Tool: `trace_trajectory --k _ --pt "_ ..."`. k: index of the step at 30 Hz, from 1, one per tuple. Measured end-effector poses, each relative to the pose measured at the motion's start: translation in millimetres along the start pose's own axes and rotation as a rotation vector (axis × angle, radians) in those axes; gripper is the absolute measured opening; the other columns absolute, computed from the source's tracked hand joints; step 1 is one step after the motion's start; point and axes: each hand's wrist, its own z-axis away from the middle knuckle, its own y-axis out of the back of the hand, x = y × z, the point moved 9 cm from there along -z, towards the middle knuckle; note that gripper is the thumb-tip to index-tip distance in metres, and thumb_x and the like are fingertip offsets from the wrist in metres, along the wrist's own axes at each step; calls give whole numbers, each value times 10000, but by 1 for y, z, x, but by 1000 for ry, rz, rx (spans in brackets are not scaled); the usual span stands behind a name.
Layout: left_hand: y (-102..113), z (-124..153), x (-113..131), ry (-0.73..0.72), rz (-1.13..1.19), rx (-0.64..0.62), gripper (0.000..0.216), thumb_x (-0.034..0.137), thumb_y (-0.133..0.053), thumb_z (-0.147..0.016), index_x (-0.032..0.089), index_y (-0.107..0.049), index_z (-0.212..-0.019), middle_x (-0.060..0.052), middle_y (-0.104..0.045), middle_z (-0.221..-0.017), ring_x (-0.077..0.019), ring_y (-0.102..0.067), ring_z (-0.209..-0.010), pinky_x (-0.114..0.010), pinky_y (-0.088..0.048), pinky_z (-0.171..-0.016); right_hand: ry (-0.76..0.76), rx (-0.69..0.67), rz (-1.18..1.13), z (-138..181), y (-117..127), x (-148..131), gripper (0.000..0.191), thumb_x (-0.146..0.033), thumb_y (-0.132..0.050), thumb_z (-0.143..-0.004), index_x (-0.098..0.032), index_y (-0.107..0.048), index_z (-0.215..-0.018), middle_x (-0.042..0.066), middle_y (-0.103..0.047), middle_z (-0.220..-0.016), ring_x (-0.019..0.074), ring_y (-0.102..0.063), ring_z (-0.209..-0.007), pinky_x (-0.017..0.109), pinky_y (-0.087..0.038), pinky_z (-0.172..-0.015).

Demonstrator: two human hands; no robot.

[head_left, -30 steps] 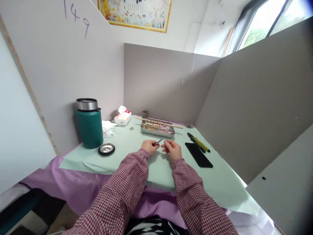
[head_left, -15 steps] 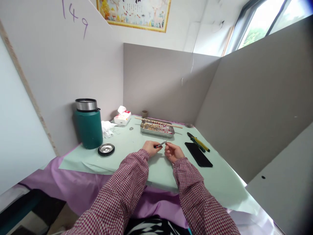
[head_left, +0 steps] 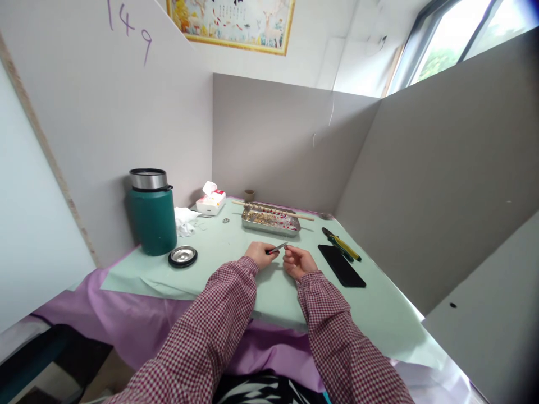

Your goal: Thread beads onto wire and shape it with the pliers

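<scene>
My left hand [head_left: 260, 256] is closed around a small pointed tool [head_left: 278, 247] with a silver tip and a dark red-and-black handle; its exact kind is too small to make out. The tip points right, toward the fingers of my right hand [head_left: 298, 262]. Those fingers are pinched together just beside the tip, and whatever they hold is too small to name. Beyond both hands lies a metal tray [head_left: 269, 230] with small red and golden bits in it. A thin wooden stick [head_left: 306, 217], with beads or bits along part of it, rests across the tray.
A green flask [head_left: 154, 221] and its round lid [head_left: 183, 256] stand at left, near crumpled tissue [head_left: 185, 220] and a tissue pack [head_left: 211, 202]. To the right are a black phone [head_left: 342, 266] and yellow-green pliers [head_left: 343, 244]. Grey partitions [head_left: 290, 134] enclose the table.
</scene>
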Motion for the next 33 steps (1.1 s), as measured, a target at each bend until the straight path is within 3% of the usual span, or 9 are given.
trace_trajectory --k 7,15,19,26,33 --pt "-2 1 4 -15 79 -43 261 327 -531 -718 200 -700 -871 -2 -681 -782 -114 -553 -675 -198 -391 -665 -72 -121 41 3 -4 3 116 -144 -521 -691 -156 -473 -586 -87 -351 -400 26 -237 -306 131 -179 -278" --pt "-1 1 11 -77 74 -36 274 286 -523 -730 225 -681 -945 5 -678 -808 -107 -560 -687 -184 -381 -636 -143 -203 70 3 -5 10 108 -168 -482 -730 -141 -521 -632 -97 -298 -378 29 -190 -296 125 -183 -277" --pt "1 2 12 -82 20 -2 265 293 -497 -741 218 -691 -906 -3 -675 -770 -106 -541 -652 -189 -362 -608 -158 -194 47 2 -6 12 105 -156 -489 -733 -133 -531 -640 -91 -318 -394 26 -218 -304 119 -197 -276" --pt "-1 1 6 32 -118 27 264 306 -460 -745 204 -695 -809 -29 -662 -714 -124 -511 -631 -214 -338 -592 -145 -128 33 2 -6 11 43 -130 -517 -717 -120 -543 -684 -85 -360 -438 23 -265 -314 115 -221 -268" --pt "-2 -2 5 -12 -104 40 262 335 -473 -740 205 -694 -793 -13 -643 -681 -114 -498 -611 -214 -323 -579 -60 -49 32 -1 0 5 63 -137 -536 -681 -147 -513 -623 -80 -388 -419 25 -269 -315 123 -195 -275"
